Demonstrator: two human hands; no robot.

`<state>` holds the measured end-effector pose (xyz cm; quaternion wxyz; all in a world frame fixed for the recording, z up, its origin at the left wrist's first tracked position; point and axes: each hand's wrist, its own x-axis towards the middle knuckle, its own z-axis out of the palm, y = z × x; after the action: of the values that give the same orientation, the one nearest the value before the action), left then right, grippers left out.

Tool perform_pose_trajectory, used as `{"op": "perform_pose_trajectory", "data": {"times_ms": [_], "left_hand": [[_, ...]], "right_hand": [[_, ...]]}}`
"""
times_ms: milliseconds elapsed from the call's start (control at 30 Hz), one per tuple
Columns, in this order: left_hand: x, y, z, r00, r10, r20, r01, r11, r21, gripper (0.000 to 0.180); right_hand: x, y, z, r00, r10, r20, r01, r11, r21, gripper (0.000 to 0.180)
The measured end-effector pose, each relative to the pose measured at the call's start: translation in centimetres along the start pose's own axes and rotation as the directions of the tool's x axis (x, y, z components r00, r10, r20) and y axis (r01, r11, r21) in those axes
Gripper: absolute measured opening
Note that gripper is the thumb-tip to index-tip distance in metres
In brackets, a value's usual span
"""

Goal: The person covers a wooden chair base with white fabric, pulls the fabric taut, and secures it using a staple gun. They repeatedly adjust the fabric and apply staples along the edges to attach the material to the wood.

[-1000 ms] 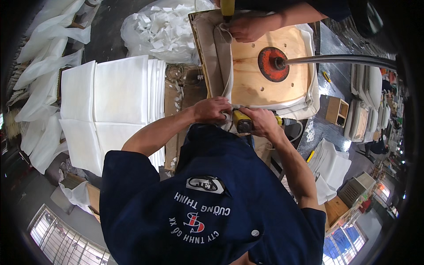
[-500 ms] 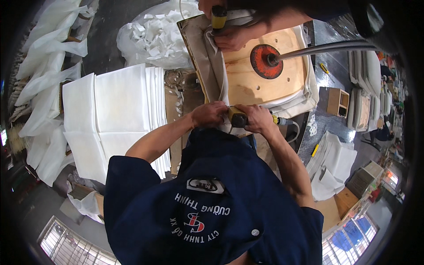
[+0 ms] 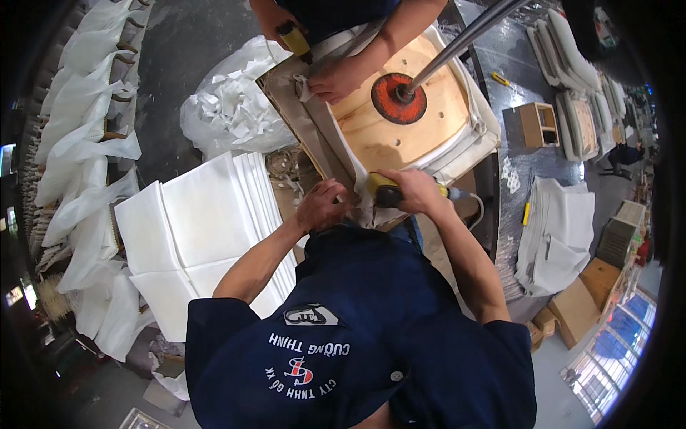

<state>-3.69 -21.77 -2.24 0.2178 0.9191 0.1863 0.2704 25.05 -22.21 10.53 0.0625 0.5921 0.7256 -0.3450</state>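
My right hand (image 3: 420, 191) grips a yellow and black staple gun (image 3: 386, 191) with an air hose, its nose near the closest corner of the seat panel. Just left of it my left hand (image 3: 323, 205) has curled fingers by the fabric corner; what they hold, if anything, is hidden. The pale wooden seat panel (image 3: 421, 139) lies face-up, wrapped round its edges by light grey fabric (image 3: 336, 146). A red round press disc (image 3: 399, 99) on a metal rod bears on the wood.
Opposite, a co-worker's hand (image 3: 339, 79) presses the fabric while the other holds a second staple gun (image 3: 294, 41). White foam sheets (image 3: 204, 222) are stacked at left, beyond them a bag of white scraps (image 3: 236, 107). A wooden box (image 3: 537, 125) and white cloths (image 3: 557, 232) lie right.
My left hand has drawn back left from the fabric edge beside the staple gun. The right hand keeps its hold. The co-worker's staple gun has moved left and the whole view has shifted.
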Motion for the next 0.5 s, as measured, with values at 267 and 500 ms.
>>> {"op": "perform_pose_trajectory", "data": {"times_ms": [267,500], "left_hand": [[0.9,1.3,0.1,0.996,-0.081,-0.022,0.082,0.996,0.02,0.041],[5.0,0.0,3.0,0.989,0.058,0.133,-0.069,0.995,0.076,0.033]], "right_hand": [[-14.3,4.1,9.8,0.864,0.443,-0.238,-0.235,0.773,0.589,0.072],[-21.0,3.8,26.7,0.776,0.63,-0.026,-0.464,0.597,0.654,0.074]]}}
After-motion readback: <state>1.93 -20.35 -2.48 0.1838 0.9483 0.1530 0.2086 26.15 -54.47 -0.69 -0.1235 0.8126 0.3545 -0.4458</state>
